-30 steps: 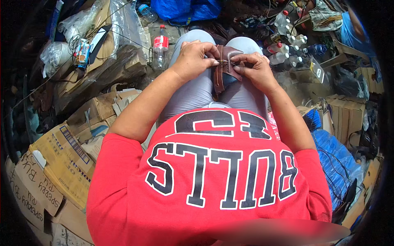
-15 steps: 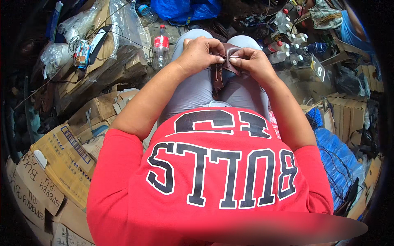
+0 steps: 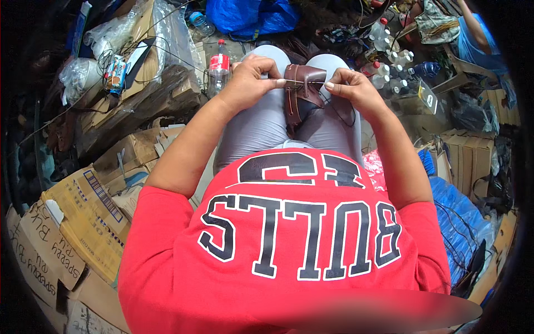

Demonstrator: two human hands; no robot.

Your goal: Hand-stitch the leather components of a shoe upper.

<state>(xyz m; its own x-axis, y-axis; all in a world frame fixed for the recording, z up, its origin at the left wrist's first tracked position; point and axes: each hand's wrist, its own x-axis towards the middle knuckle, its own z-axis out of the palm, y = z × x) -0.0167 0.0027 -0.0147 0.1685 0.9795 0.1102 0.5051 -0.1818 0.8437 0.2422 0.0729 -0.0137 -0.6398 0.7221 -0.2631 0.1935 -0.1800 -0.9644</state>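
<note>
A dark brown leather shoe (image 3: 307,72) rests between my knees. Across its top a thin, light-coloured cord (image 3: 316,83) is drawn straight from hand to hand. My left hand (image 3: 255,77) pinches the cord at the left of the shoe, thumb against forefinger. On the opposite side my right hand (image 3: 356,92) pinches it too, close to the shoe's right edge. A thin dark strand loops down beside my right thigh. The lower part of the shoe is sunk between my thighs and partly hidden.
Left of my knee stands a red-capped plastic bottle (image 3: 219,65). Several more bottles (image 3: 380,75) cluster at the right. Flattened cardboard (image 3: 89,214) lies at the left, blue plastic wrap (image 3: 453,220) at the right. A blue bag (image 3: 250,16) sits ahead; another person's arm (image 3: 475,28) shows far right.
My hands have drawn apart from the middle of the shoe, left hand leftward and right hand rightward. The cord between them now runs taut, and more of the shoe shows.
</note>
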